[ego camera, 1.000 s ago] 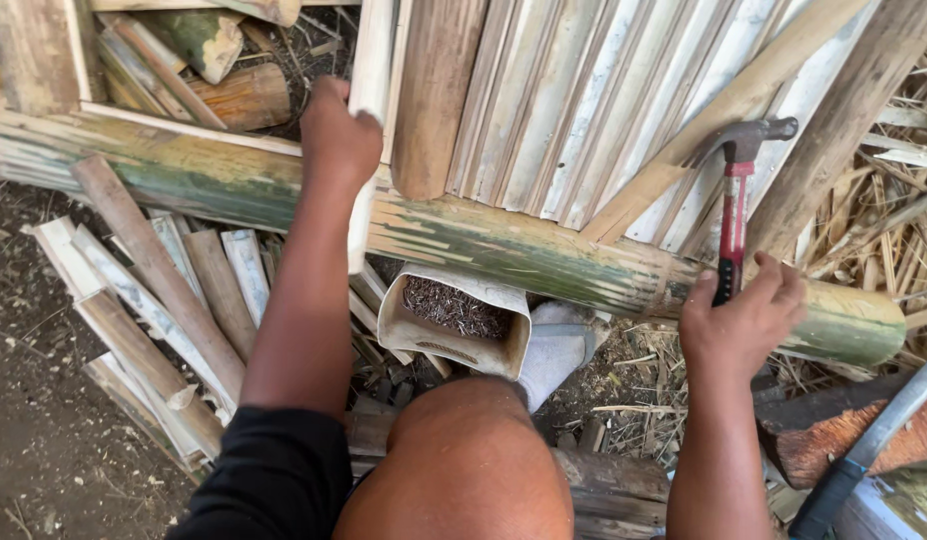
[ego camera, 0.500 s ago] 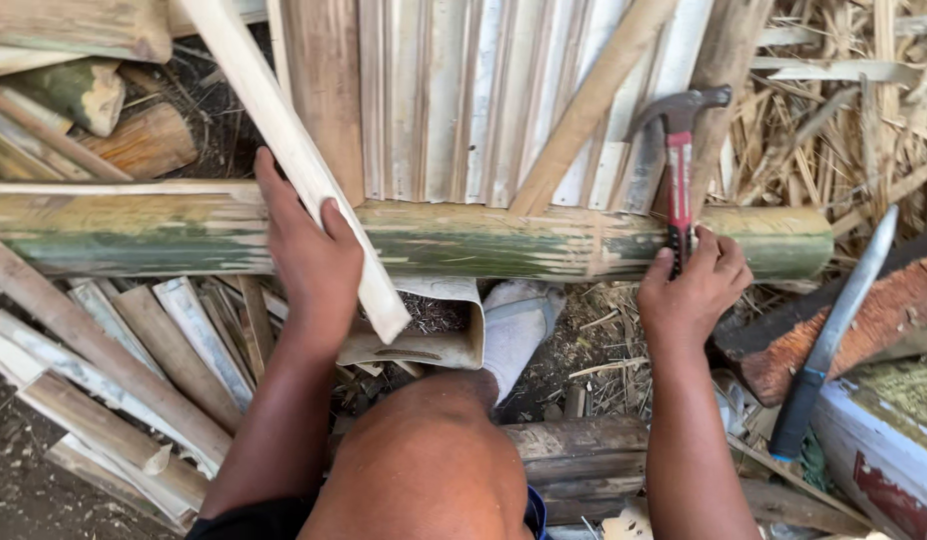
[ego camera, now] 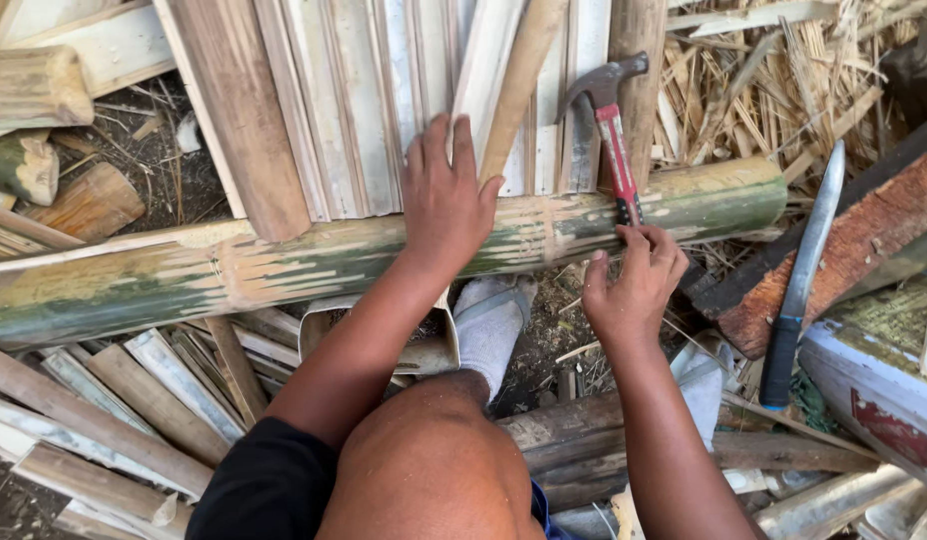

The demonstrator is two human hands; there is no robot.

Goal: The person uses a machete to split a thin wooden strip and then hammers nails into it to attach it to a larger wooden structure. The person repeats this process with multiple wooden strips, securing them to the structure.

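My left hand [ego camera: 446, 195] lies flat on a row of pale split bamboo slats [ego camera: 384, 100], fingers spread, where they cross a thick green bamboo pole [ego camera: 284, 265]. My right hand [ego camera: 636, 285] rests on the same pole further right, fingers on the lower handle of a red-handled claw hammer [ego camera: 612, 125] that stands against the slats with its head up. My bare knee [ego camera: 429, 465] fills the bottom centre.
A long knife with a blue handle [ego camera: 799, 290] leans on a reddish log [ego camera: 834, 240] at the right. A cut container [ego camera: 384, 345] sits under the pole. Loose bamboo strips [ego camera: 114, 420] lie at lower left, dry straw [ego camera: 774, 80] at upper right, cut bamboo stubs [ego camera: 44, 130] at upper left.
My left hand let go of the slanted slat and moved right onto the row of slats. The right hand's grip on the hammer handle loosened. The view shifted left.
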